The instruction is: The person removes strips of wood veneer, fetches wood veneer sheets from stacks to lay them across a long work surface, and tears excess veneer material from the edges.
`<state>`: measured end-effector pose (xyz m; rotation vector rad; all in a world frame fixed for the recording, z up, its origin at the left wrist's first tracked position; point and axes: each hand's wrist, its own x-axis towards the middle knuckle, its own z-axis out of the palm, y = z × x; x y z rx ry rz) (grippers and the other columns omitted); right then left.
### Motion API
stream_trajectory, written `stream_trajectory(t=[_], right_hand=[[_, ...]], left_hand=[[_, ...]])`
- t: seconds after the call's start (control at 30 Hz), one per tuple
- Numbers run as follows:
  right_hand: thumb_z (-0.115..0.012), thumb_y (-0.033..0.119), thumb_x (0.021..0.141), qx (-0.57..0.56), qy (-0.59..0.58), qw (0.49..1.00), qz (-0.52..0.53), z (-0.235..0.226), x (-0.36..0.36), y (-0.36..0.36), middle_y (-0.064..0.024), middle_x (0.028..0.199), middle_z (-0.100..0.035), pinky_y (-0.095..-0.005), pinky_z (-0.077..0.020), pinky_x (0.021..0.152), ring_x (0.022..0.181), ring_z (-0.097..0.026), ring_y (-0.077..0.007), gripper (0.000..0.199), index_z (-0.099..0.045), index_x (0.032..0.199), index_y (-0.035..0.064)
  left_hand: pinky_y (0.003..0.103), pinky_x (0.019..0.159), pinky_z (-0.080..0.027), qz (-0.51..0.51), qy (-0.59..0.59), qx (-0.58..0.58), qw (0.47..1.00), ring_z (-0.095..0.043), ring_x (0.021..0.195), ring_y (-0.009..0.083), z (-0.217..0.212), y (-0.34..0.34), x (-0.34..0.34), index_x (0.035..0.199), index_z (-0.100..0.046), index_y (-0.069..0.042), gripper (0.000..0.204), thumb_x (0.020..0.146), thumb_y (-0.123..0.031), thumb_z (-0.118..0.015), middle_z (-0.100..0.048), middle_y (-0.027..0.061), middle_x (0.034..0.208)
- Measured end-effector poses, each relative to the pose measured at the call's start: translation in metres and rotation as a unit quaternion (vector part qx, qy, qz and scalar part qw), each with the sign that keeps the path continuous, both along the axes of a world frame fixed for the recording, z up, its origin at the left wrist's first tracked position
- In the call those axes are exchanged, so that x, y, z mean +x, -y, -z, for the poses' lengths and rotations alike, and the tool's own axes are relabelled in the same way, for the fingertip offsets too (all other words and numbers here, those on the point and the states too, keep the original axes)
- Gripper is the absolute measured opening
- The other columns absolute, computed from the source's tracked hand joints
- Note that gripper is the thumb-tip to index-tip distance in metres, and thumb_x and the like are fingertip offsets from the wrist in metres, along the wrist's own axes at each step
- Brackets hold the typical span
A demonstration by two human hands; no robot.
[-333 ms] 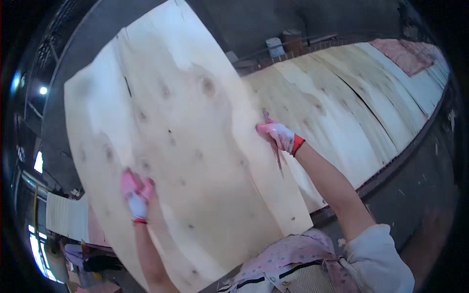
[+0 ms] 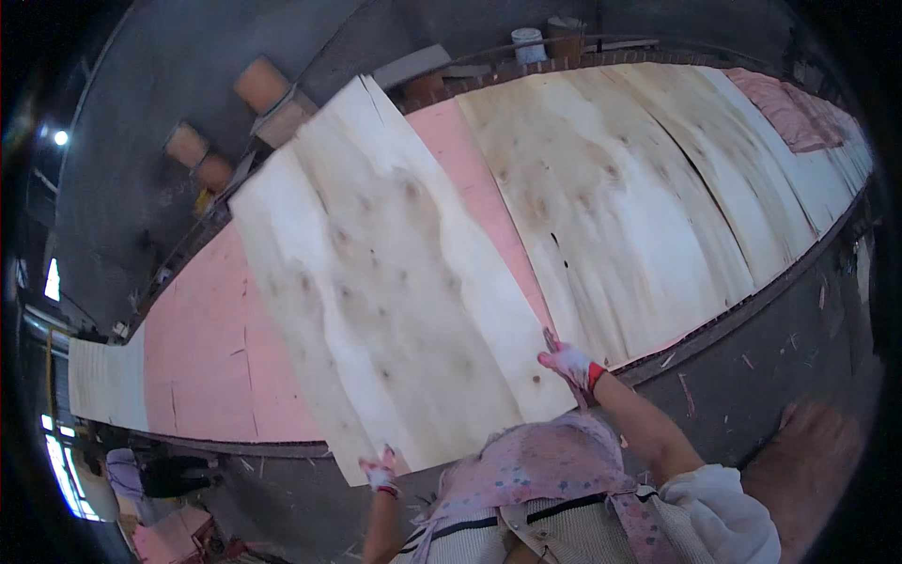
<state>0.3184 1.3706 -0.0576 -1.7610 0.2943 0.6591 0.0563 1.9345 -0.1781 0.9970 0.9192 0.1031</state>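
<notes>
A large pale wood veneer sheet (image 2: 413,282) with brown knots slants across the middle, its lower part close to my body. My left hand (image 2: 381,473), in a white and pink-stained glove, pinches its near edge. At the sheet's right edge is my right hand (image 2: 568,364), gloved alike with a red cuff, closed on the edge. A slim pink-stained tool (image 2: 551,338) pokes out of the right hand; its kind is unclear. Beneath lies a long pink-surfaced layer (image 2: 211,348), showing on both sides of the sheet.
More veneer sheets (image 2: 620,207) cover the layer on the right, with a crumpled pink cloth (image 2: 785,108) at the far end. Behind stand a white bucket (image 2: 528,45) and brown cylindrical containers (image 2: 261,85). Another person (image 2: 155,475) is at lower left. Scraps lie on the floor (image 2: 714,385).
The veneer sheet has come down and nearer my body, uncovering the pink layer at left. My left hand has moved down and right to its near edge; my right hand has slid down its right edge.
</notes>
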Motion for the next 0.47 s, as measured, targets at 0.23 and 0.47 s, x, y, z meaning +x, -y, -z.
stream_trajectory(t=[0.23,0.47], right_hand=[[-0.064,0.024,0.080,-0.027,-0.053,0.995,0.082,-0.042,-0.016,-0.020,0.0025,0.071,-0.051,-0.0255,-0.0367,0.053,0.063,-0.045,-0.0081,0.024,-0.057,0.088,0.0022],[-0.061,0.011,0.080,0.129,-0.016,0.980,0.151,-0.066,-0.052,-0.019,0.0040,0.073,-0.048,-0.0237,-0.0343,0.054,0.062,-0.042,-0.0070,0.015,-0.054,0.091,0.0036]], left_hand=[[0.042,0.067,-0.052,-0.040,0.008,-0.157,0.987,-0.051,0.117,0.0270,0.029,0.081,-0.083,0.133,-0.036,-0.014,0.074,0.080,-0.060,-0.056,-0.045,0.0133,0.137],[0.046,0.066,-0.053,0.001,0.046,-0.213,0.976,-0.052,0.118,0.0260,0.047,0.056,-0.076,0.135,-0.034,-0.016,0.073,0.082,-0.062,-0.053,-0.042,0.0124,0.140]])
